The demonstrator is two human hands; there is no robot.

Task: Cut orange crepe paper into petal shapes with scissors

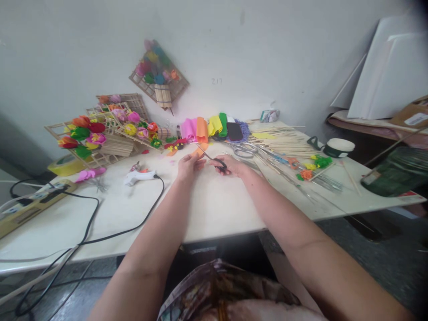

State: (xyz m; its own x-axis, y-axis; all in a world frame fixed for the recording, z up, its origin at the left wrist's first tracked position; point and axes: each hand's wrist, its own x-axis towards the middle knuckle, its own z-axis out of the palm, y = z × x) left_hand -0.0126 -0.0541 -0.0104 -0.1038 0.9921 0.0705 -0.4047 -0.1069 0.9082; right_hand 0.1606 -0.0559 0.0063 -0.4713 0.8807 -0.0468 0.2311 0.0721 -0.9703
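My left hand point(190, 164) is closed on a small piece of orange crepe paper point(199, 150) above the middle of the white table. In my right hand point(230, 165) is a pair of scissors point(219, 164), its dark handles around my fingers. The blades point up and left, close to the orange paper; whether they touch it I cannot tell. Behind my hands stand folded crepe paper strips in pink point(189, 129), orange point(202, 129), yellow point(215, 126) and green point(223, 124).
A white glue gun point(139, 178) lies left, its black cord crossing the table toward a power strip point(36, 200). Stick frames with paper flowers point(88, 133) are stacked behind it. Thin sticks point(284, 142) and loose wires spread on the right, near a green jar point(397, 171).
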